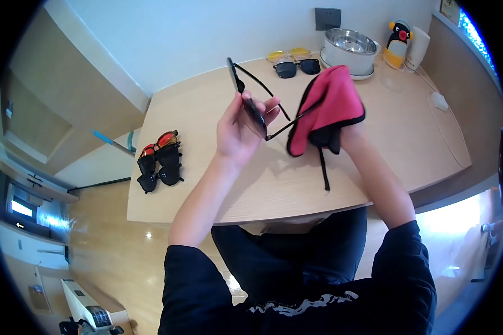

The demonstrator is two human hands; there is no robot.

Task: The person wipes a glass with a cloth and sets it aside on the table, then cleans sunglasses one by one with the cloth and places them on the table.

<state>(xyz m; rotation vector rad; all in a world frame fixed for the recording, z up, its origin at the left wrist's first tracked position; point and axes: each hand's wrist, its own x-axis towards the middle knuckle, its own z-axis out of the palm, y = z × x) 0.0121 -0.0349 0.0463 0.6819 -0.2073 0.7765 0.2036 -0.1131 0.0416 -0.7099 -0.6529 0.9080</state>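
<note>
My left hand pinches a pair of black sunglasses by the lens front, thumb and fingers on either side. The glasses stand tilted above the table, both temples unfolded toward the right. One temple runs into a pink cloth with black edging, which my right hand holds bunched up. The cloth hides most of my right fingers. A black strap dangles below it. To the left lie several pairs of glasses in a row, among them red-lensed glasses and black sunglasses.
Along the wall lie yellow-lensed glasses and dark sunglasses. Beside them are a white pot with a metal inside, a penguin figure and a white cup. A cable with a white plug lies at the right.
</note>
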